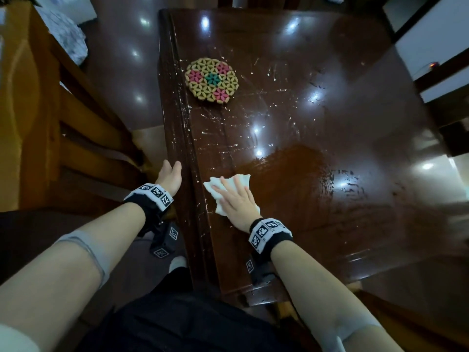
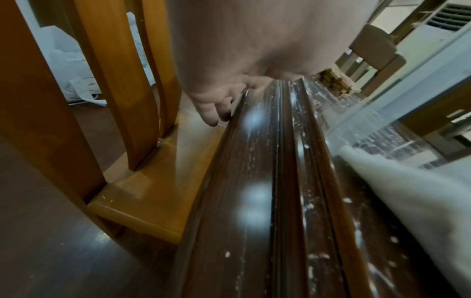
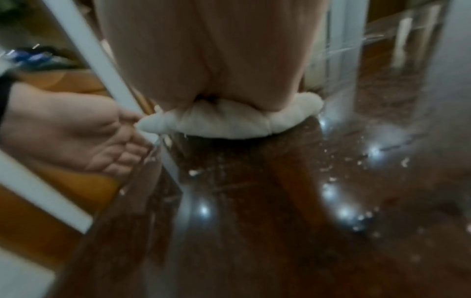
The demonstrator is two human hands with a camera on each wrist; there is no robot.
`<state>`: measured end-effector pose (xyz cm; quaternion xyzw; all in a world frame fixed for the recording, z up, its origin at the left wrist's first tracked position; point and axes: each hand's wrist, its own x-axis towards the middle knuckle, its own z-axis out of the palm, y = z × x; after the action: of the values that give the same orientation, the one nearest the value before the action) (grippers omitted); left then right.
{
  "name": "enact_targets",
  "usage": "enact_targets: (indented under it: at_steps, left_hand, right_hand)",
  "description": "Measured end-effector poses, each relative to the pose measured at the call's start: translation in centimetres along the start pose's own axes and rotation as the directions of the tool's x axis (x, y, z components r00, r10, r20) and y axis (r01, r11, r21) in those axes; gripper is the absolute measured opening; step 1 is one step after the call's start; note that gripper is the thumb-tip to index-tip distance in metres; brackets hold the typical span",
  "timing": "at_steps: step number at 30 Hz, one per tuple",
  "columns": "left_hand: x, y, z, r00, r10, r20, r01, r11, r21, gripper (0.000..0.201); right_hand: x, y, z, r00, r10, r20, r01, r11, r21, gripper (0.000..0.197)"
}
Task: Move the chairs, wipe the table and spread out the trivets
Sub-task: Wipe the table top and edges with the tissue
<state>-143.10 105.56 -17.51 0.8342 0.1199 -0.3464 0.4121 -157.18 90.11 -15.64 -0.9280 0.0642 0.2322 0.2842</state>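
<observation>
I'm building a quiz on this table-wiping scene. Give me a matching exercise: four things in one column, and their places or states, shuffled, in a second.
Things:
1. left hand
2. right hand
3. trivet
4. chair

Places or states:
A. lies on the far left part of the table top
B. pressed flat on the white cloth
C. stands off the table's left side
D. rests at the table's left edge

Pairs: 1-D, 2-B, 3-A, 4-C
</observation>
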Motion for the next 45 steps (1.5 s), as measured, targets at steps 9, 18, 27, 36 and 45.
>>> enact_targets:
  at_steps: [9,18,27,36,45]
  left_hand:
    - [0.1,2.1,-1.7,0.998,0.032,-0.047,-0.031,0.999,0.037,0.056]
    - [3.3,5.6,0.2,0.963,-0.041,-0.265,0.054,0.998,0.042,0.050]
    - [6.2,7.9,1.5,0.938,-0.131,-0.322,0.143,0.990,0.014,0.055]
    - [6.9,7.8,1.7,0.936,-0.153,-0.318,0.151,0.988,-0.029,0.057]
    - [6.4,8.5,1.0,0.943,-0.139,-0.304,0.140,0.990,-0.016,0.057]
  right_hand:
    - [-4.5,3.4,-6.0,0.780,0.496,-0.381,-0.019,0.628,0.778,0.038]
    - [-2.4,17.1,-11.5,0.576,0.737,-0.354,-0.631,0.676,0.380,0.051]
    - [4.2,20.3,-14.9,0.697,0.669,-0.257,-0.656,0.740,0.148,0.056]
    - [11.9,16.1,-15.6,0.943,0.238,-0.231,-0.292,0.926,-0.240,0.054]
    - [9.7,7.9,-11.6,0.987,-0.120,-0.112,0.130,0.987,0.092,0.044]
